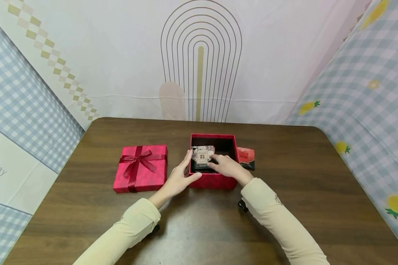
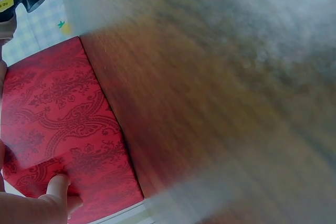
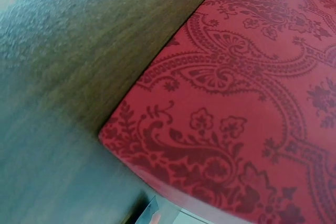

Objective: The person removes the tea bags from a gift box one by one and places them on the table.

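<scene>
A red patterned gift box (image 1: 213,181) stands open on the table, its inside dark. In its left half is a flat sachet (image 1: 203,150) with a floral print, a pale label and a black lower part. My right hand (image 1: 230,167) reaches over the front right of the box and pinches the right edge of this sachet with thumb and forefinger. My left hand (image 1: 177,180) rests against the box's left side, fingers stretched along the wall and thumb at the front left corner. The left wrist view shows the thumb (image 2: 59,184) touching the patterned wall.
A red lid (image 1: 122,176) with a dark red ribbon bow (image 1: 140,160) lies left of the box. Right beside the box lies a red and black sachet (image 1: 247,156) on the brown wooden table (image 1: 302,184). Behind the table hangs a printed cloth (image 1: 119,55).
</scene>
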{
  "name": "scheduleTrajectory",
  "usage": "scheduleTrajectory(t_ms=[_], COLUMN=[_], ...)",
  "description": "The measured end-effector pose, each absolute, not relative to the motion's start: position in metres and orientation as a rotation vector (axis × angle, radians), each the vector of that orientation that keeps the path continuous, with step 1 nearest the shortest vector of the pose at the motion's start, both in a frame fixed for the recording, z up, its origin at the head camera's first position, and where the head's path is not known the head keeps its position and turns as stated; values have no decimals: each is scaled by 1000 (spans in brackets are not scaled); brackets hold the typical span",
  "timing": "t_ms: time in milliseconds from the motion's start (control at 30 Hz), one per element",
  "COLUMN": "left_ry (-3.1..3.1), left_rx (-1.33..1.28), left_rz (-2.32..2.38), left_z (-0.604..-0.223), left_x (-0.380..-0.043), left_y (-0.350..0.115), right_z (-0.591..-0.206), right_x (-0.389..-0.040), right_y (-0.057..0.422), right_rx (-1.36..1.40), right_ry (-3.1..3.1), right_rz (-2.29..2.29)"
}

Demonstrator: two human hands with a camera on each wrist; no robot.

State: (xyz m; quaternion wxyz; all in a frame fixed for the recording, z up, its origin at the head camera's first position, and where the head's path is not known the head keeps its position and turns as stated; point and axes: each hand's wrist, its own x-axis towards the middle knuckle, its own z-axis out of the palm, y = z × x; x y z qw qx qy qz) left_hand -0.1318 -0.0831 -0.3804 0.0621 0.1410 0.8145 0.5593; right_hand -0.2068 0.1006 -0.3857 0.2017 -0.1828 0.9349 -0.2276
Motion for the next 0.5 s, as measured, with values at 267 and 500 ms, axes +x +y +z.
scheduleTrajectory(t_ms=[267, 500], left_ry=[2465, 2468], left_rx=[444, 432], left_rz=[1687, 1683], left_z=[-380, -379], left_x=[-132, -131], left_y=[-83, -83], right_z=[-384, -384], right_x=[-204, -203], right_y=[101, 103], right_rx=[-568, -601], right_ry=[2655, 2687], right_rz=[-693, -790])
